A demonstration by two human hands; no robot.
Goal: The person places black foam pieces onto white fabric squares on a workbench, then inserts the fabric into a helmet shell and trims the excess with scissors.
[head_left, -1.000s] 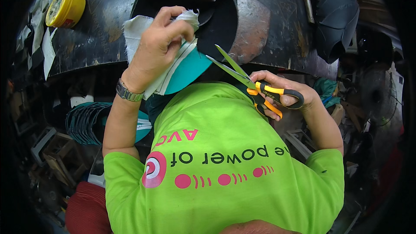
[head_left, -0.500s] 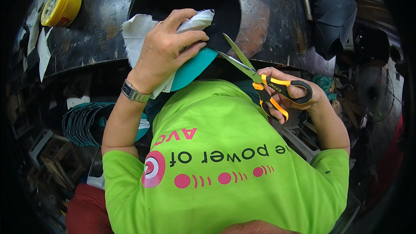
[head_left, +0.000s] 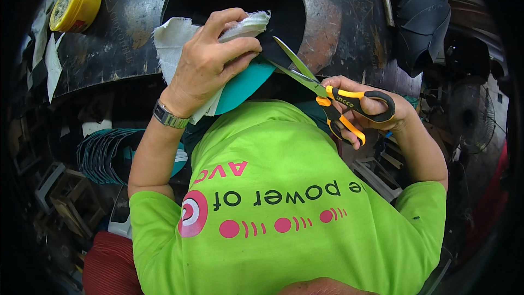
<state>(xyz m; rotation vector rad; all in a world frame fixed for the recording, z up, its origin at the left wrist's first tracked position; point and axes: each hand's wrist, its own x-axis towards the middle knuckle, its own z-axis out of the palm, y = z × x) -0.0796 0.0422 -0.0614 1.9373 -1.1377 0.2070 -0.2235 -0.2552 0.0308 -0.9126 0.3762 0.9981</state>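
My left hand (head_left: 210,57) is closed on a white cloth piece (head_left: 173,43) with frayed edges, bunched between thumb and fingers. Beneath that hand a teal curved sheet (head_left: 243,90) shows, its far side running into a black curved piece (head_left: 275,0) on the table. My right hand (head_left: 376,112) has its fingers through the handles of yellow-and-black scissors (head_left: 308,79). Their blades are spread apart and point up and left. The lower blade's tip lies at the teal sheet's edge, close to my left fingertips; whether it touches cannot be made out.
The dark, worn tabletop (head_left: 131,49) carries a yellow tub (head_left: 75,8) at far left and a black ribbed, rolled piece (head_left: 420,22) at far right. Teal-edged curved pieces (head_left: 103,155) are stacked low on the left, near a wooden stool (head_left: 79,202). A fan (head_left: 472,112) stands right.
The scissors and my right hand have shifted slightly left, and the blade tips are closer to my left fingers. My left hand keeps its hold on the cloth, almost unmoved.
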